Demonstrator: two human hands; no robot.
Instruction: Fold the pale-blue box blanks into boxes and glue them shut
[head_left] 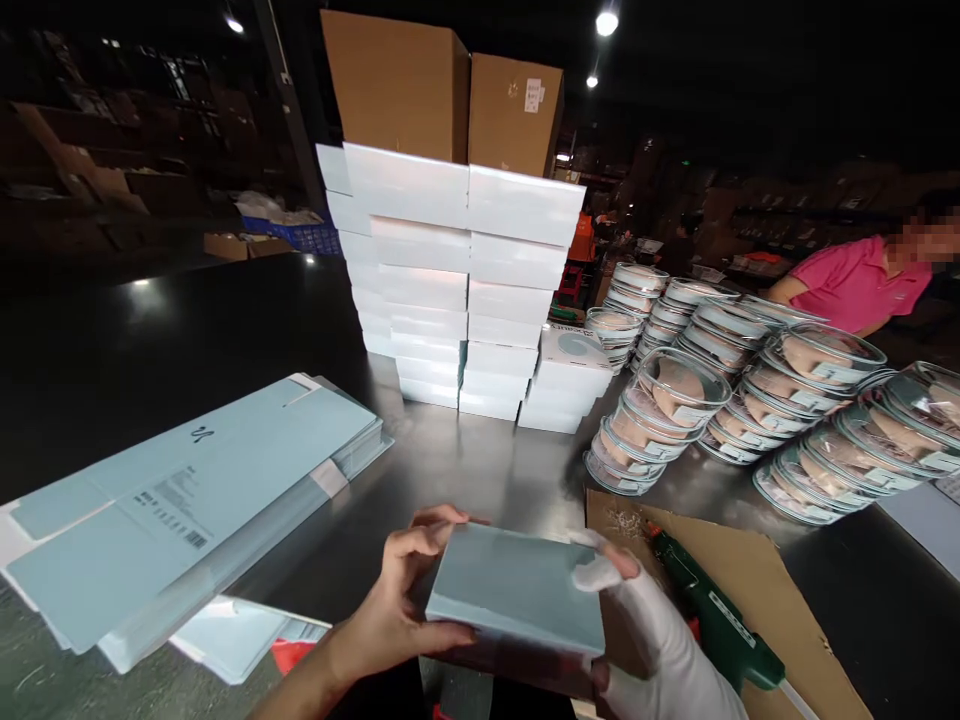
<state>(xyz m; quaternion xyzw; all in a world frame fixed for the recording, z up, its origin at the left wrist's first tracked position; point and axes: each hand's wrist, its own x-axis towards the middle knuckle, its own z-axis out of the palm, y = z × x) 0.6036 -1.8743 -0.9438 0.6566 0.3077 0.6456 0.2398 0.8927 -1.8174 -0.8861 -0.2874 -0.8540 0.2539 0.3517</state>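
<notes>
At left, flat boxes (247,455) lie piled on the counter (424,465). Next, the left grip (390,600), bare, is spread to the width of a small pale-blue box (525,585) and closed on its left end, fingers at the far side, thumb along the near face. The box is held level between both hands, at the near side of the counter. It looks like stiff, smooth card, probably light unless filled; the faces may slide and press in, so the ends and edges are the best hold. The right grip (649,610), in a white glove with some fingertips bare, has the right end, fingers on top, thumb low and blurred; cloth might slip on that surface. Farther right, a glue gun (701,590) lies on cardboard (757,565).
</notes>
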